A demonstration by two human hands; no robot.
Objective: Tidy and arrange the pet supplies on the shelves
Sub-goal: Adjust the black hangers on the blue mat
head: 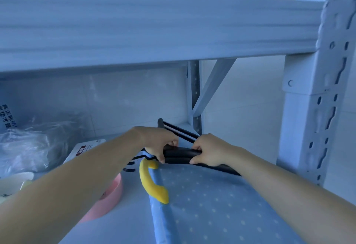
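Black bars gripped by left hand and right hand.

Open gap under the upper shelf beam, between plastic bag left and upright post right.

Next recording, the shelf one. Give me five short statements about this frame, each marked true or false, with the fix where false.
1. The left hand and right hand both grip the black tubes at the far end of the blue dotted fabric. True.
2. The pink bowl sits right of the fabric. False: it sits left of it, partly hidden by the left forearm.
3. A yellow curved piece lies along the fabric's left edge. True.
4. The left hand holds the white box. False: the box lies untouched on the shelf.
5. A clear plastic bag lies at far left. True.
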